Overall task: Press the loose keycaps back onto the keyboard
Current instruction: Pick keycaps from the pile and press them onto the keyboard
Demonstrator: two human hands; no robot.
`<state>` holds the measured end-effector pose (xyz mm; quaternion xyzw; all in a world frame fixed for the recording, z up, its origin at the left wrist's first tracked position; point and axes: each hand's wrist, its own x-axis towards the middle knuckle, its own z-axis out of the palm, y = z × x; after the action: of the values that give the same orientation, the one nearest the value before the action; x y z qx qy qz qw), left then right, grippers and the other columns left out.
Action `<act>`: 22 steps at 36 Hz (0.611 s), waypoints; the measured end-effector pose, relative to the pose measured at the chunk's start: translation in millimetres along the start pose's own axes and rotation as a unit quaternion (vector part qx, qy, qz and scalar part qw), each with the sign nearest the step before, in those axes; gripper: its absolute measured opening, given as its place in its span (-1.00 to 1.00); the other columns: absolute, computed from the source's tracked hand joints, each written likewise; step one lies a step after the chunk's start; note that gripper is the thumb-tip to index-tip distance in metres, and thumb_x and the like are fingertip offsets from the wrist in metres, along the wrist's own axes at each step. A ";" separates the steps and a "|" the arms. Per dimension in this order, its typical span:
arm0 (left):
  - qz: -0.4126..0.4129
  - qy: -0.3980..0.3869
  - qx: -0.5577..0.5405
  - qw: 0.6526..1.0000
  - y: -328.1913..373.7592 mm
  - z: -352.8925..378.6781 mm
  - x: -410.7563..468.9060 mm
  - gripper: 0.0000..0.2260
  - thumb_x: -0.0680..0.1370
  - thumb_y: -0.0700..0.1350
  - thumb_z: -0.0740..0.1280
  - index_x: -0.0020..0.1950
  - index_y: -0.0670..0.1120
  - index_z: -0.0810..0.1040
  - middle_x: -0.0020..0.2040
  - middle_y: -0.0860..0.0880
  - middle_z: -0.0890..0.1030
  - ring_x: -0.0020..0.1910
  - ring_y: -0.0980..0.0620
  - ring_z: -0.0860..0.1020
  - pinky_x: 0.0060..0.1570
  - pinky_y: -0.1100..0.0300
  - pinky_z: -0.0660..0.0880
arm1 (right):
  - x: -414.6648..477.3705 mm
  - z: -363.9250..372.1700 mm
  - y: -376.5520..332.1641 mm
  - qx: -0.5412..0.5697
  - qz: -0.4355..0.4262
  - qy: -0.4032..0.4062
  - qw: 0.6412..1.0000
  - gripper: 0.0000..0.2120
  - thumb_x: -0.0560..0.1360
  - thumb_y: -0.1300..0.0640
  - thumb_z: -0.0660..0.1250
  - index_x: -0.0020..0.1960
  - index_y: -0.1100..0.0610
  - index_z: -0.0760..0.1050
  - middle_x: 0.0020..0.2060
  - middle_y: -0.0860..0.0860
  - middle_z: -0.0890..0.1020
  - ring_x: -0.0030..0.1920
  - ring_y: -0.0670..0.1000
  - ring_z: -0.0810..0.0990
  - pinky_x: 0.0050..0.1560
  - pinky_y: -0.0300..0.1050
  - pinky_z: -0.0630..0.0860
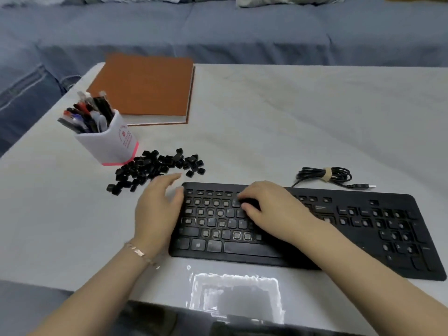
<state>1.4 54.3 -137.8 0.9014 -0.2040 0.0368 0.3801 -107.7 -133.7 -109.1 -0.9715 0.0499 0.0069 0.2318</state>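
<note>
A black keyboard (363, 229) lies on the white table, with many keys bare and showing their switch stems. A pile of several loose black keycaps (155, 168) sits just beyond its upper left corner. My left hand (158, 209) rests at the keyboard's left edge, fingers relaxed and reaching towards the pile, holding nothing. My right hand (269, 209) lies over the upper middle rows, fingertips curled down onto a black keycap (249, 204) there; my fingers partly hide that keycap.
A white pen cup (114, 144) full of pens stands left of the pile. An orange-brown notebook (145, 86) lies at the back left. The keyboard's coiled USB cable (324, 177) lies behind the keyboard. A blue sofa runs beyond the table.
</note>
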 end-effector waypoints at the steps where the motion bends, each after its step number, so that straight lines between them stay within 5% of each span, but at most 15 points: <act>1: -0.011 0.003 0.018 1.000 -9.0 -5.2 7.4 -0.74 0.52 -0.18 0.31 0.20 -0.05 0.55 0.14 0.04 0.56 0.08 0.13 0.47 0.06 0.28 0.33 | 9.8 2.0 -6.5 0.007 -0.004 -0.001 1.000 -0.74 0.53 0.11 0.19 0.18 0.07 0.52 0.12 0.01 0.56 0.16 0.04 0.46 0.19 -0.08 0.36; 12: 0.052 -0.120 0.188 0.974 -39.2 -0.8 44.2 -0.80 0.58 -0.14 0.22 0.13 -0.10 0.58 0.10 -0.03 0.50 0.08 -0.02 0.43 -0.07 0.07 0.45 | 103.5 29.4 -37.5 0.032 0.036 0.019 0.999 -0.74 0.52 0.17 0.23 0.19 0.03 0.53 0.08 0.08 0.48 0.09 0.10 0.48 -0.03 -0.14 0.34; 19: 0.039 -0.120 0.136 0.983 -43.9 -7.8 37.4 -0.84 0.57 -0.19 0.21 0.05 -0.15 0.56 0.00 -0.06 0.52 0.02 -0.03 0.47 -0.02 0.11 0.42 | 131.4 36.3 -38.2 -0.017 0.057 -0.064 0.996 -0.70 0.49 0.22 0.28 0.21 0.07 0.51 0.13 0.11 0.46 0.14 0.15 0.46 0.07 -0.10 0.38; 22: -0.038 -0.075 0.028 0.996 -43.7 -18.7 30.9 -0.85 0.55 -0.19 0.27 0.06 -0.11 0.59 -0.04 0.04 0.56 -0.07 0.06 0.52 -0.04 0.22 0.43 | 135.3 37.4 -38.1 -0.029 0.061 -0.064 0.996 -0.75 0.48 0.25 0.28 0.14 0.11 0.54 0.10 0.12 0.50 0.10 0.15 0.49 0.00 -0.12 0.39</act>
<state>48.6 84.3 -147.1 0.9192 -0.1965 -0.0400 0.3390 31.1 -95.7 -130.3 -0.9704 0.0943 0.0844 0.2056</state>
